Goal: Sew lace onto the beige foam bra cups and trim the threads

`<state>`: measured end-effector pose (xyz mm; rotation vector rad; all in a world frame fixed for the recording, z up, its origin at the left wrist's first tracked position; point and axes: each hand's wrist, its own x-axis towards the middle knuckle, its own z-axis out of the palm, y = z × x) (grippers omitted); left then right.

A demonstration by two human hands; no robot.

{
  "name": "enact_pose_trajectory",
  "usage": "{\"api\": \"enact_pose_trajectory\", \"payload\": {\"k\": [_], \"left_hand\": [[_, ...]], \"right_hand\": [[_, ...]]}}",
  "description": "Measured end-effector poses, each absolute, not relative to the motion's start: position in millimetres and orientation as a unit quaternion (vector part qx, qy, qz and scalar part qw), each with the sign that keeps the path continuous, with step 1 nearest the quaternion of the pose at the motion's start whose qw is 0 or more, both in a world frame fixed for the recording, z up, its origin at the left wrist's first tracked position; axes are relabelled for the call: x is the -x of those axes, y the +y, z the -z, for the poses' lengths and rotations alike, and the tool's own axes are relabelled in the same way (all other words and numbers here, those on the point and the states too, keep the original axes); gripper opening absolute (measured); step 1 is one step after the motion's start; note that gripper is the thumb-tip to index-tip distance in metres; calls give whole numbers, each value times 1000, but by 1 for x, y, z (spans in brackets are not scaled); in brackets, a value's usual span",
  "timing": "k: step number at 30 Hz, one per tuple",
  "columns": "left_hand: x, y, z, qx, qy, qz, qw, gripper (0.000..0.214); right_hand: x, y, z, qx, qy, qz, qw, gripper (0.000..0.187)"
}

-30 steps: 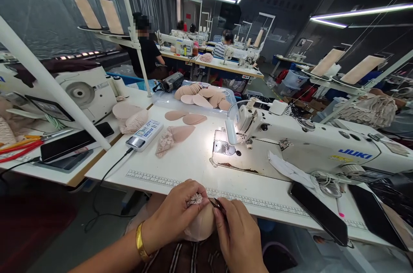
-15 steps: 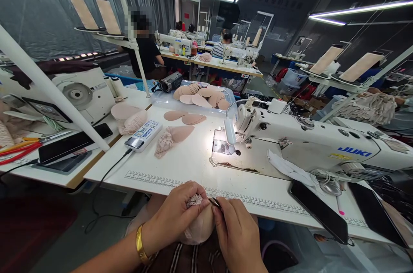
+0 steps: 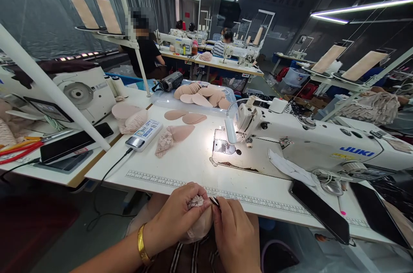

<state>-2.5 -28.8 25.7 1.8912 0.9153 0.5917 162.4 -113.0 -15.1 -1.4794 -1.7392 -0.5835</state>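
Note:
Over my lap, just off the table's front edge, my left hand (image 3: 185, 206) is closed on a beige bra cup (image 3: 200, 223), pinching its gathered lace between thumb and fingers. The cup's rounded side bulges out below the hand. Close by on the right, my right hand (image 3: 234, 228) is closed on a small dark metal tool (image 3: 214, 201), which looks like thread snips. Its tip is at the cup's upper edge, by my left fingertips. Most of the tool is hidden in the fingers.
A lit JUKI sewing machine (image 3: 309, 135) takes up the table's right side. Phones (image 3: 319, 210) lie at the front right. A lace-and-beige piece (image 3: 174, 137), loose pads (image 3: 185, 117) and a white device (image 3: 143, 135) lie left. Behind stands a plastic bin (image 3: 161, 100) of pads. Co-workers sit beyond.
Both hands stay together at the cup. The dark tool has tilted slightly and shows more of a bright edge. The cup has shifted a little.

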Motion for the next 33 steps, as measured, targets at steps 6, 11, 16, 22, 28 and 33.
{"api": "enact_pose_trajectory", "payload": {"k": [6,11,16,22,28,33], "left_hand": [[3,-27,-23,-767,374,-241,462,15],[3,-26,-24,-758,380,-243,471,17],[3,-26,-24,-757,378,-249,472,17],[3,-28,-23,-751,374,-249,484,16],[4,-28,-20,-760,370,-251,472,13],[1,-32,-13,-786,330,-242,463,10]], "right_hand": [[-163,-112,15,584,-687,225,369,14],[-165,-113,13,583,-690,211,374,16],[-165,-113,14,583,-688,214,377,18],[-164,-113,11,583,-689,202,381,15],[-164,-114,13,593,-692,192,365,16],[-165,-113,19,589,-698,140,383,21]]}}
